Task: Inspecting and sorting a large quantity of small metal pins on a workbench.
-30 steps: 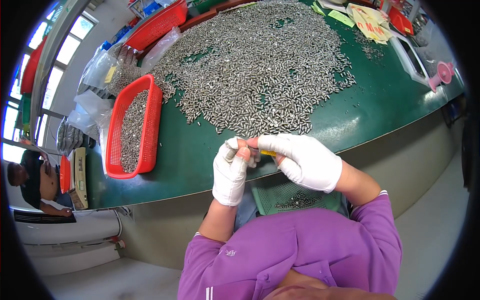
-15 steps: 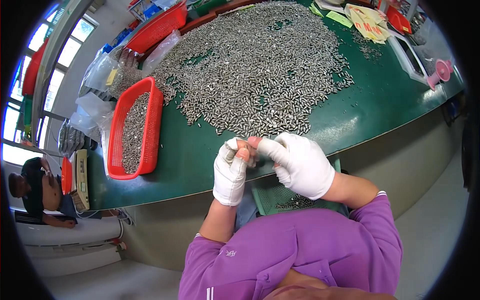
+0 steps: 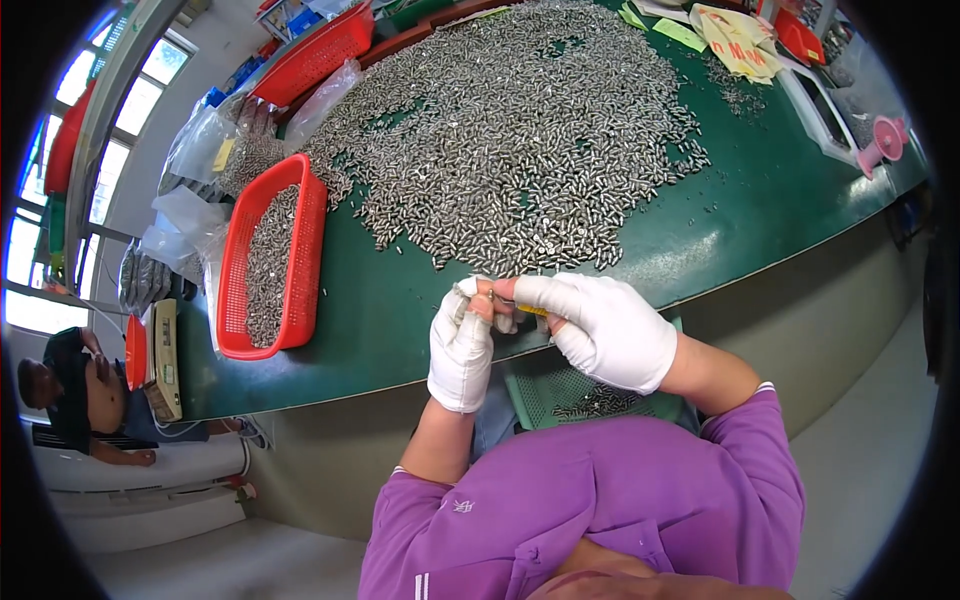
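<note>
Both my hands wear white gloves with bare fingertips and meet at the near edge of the green table [image 3: 760,210]. My left hand [image 3: 462,345] pinches a small silver metal part [image 3: 468,287] between its fingertips. My right hand [image 3: 598,330] touches the left fingertips and grips a thin yellow-handled tool [image 3: 532,311]. A big heap of small silver metal parts [image 3: 520,130] covers the table just beyond my hands. A green mesh basket [image 3: 560,385] holding a few such parts sits on my lap below them.
A red mesh basket [image 3: 300,260] of metal parts stands on the table to the left, with clear plastic bags [image 3: 200,150] behind it. Another red basket [image 3: 315,55] is at the back. A pink tape holder [image 3: 885,140] lies far right. Another person [image 3: 80,400] sits lower left.
My hands stayed together at the table edge; my right hand shifted slightly lower and its fingers worked at the left fingertips.
</note>
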`<state>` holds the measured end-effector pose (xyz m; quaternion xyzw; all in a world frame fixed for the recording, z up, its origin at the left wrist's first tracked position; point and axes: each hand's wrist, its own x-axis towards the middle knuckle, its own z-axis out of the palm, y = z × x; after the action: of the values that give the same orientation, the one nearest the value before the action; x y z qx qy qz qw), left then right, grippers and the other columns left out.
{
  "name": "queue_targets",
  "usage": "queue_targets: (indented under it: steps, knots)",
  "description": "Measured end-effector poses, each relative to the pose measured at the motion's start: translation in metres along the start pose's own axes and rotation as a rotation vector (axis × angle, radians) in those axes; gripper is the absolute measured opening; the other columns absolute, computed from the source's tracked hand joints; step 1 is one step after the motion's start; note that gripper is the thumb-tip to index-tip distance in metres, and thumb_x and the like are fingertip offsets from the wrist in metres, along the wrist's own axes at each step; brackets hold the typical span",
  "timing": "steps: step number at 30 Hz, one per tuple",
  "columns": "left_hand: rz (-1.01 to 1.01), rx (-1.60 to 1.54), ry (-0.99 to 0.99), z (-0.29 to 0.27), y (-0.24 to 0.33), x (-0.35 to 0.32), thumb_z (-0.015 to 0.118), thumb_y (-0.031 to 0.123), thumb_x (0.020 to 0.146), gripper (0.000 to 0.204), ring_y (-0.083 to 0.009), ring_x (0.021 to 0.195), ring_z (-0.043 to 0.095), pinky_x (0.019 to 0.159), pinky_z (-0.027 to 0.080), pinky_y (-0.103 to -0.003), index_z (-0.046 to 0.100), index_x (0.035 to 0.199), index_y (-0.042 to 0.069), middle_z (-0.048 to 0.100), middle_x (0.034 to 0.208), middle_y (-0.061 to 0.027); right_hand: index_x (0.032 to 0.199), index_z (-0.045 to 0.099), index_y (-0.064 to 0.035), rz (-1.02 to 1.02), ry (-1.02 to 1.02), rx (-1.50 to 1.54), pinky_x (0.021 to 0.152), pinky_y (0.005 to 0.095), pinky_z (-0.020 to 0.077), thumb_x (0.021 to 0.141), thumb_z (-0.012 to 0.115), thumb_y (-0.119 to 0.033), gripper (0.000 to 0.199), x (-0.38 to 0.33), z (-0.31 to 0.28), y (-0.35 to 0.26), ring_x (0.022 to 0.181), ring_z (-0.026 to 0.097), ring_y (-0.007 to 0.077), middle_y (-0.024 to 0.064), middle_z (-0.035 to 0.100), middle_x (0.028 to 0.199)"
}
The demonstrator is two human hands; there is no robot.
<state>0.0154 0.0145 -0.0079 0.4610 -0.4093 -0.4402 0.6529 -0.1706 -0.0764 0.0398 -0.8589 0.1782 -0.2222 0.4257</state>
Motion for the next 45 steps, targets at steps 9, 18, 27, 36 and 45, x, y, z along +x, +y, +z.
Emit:
queue_targets:
  steps: [9, 18, 27, 36, 45]
  knots:
    - [-0.025, -0.025, -0.017, 0.001, 0.003, 0.000, 0.056, 0.044, 0.106, 0.044, -0.0153, 0.076, 0.057, 0.074, 0.049, -0.031, 0.060, 0.093, 0.002, 0.059, 0.079, -0.0052, 0.146, 0.055, -0.0123, -0.069, 0.042, 0.077, 0.082, 0.0433, 0.0547, 0.092, 0.051, -0.012, 0.054, 0.002, 0.005, 0.010, 0.087, 0.067, 0.0340, 0.0156, 0.068, 0.108]
    - [-0.021, -0.010, -0.010, 0.008, 0.009, 0.002, 0.057, 0.043, 0.106, 0.040, -0.0151, 0.070, 0.050, 0.069, 0.042, -0.030, 0.055, 0.088, 0.007, 0.051, 0.073, -0.0021, 0.145, 0.054, -0.0120, -0.002, -0.027, 0.047, 0.087, 0.0444, 0.0544, 0.090, 0.050, -0.006, 0.055, 0.004, 0.000, 0.002, 0.095, 0.067, 0.0366, 0.0169, 0.068, 0.109]
    - [-0.046, -0.050, -0.036, 0.005, 0.008, 0.004, 0.061, 0.044, 0.103, 0.041, -0.0142, 0.068, 0.046, 0.066, 0.039, -0.030, 0.052, 0.082, 0.010, 0.045, 0.070, 0.0002, 0.145, 0.054, -0.0138, -0.064, -0.001, 0.005, 0.083, 0.0451, 0.0541, 0.089, 0.052, -0.007, 0.056, 0.004, 0.004, 0.008, 0.091, 0.066, 0.0363, 0.0159, 0.066, 0.102]
    - [-0.019, 0.043, -0.089, -0.001, 0.006, 0.004, 0.061, 0.045, 0.103, 0.042, -0.0086, 0.069, 0.048, 0.064, 0.040, -0.025, 0.056, 0.083, 0.007, 0.060, 0.077, -0.0028, 0.144, 0.053, -0.0159, -0.070, -0.038, -0.172, 0.076, 0.0466, 0.0548, 0.088, 0.055, -0.010, 0.056, 0.002, -0.002, 0.002, 0.083, 0.065, 0.0356, 0.0147, 0.063, 0.094]
    - [-0.020, 0.303, -0.007, 0.000, 0.013, 0.001, 0.062, 0.027, 0.105, 0.028, -0.0117, 0.082, 0.065, 0.077, 0.052, -0.026, 0.070, 0.107, 0.000, 0.070, 0.089, -0.0046, 0.142, 0.054, -0.0170, -0.087, 0.008, -0.132, 0.076, 0.0472, 0.0540, 0.088, 0.054, -0.008, 0.054, 0.001, 0.001, 0.011, 0.081, 0.064, 0.0358, 0.0157, 0.061, 0.090]
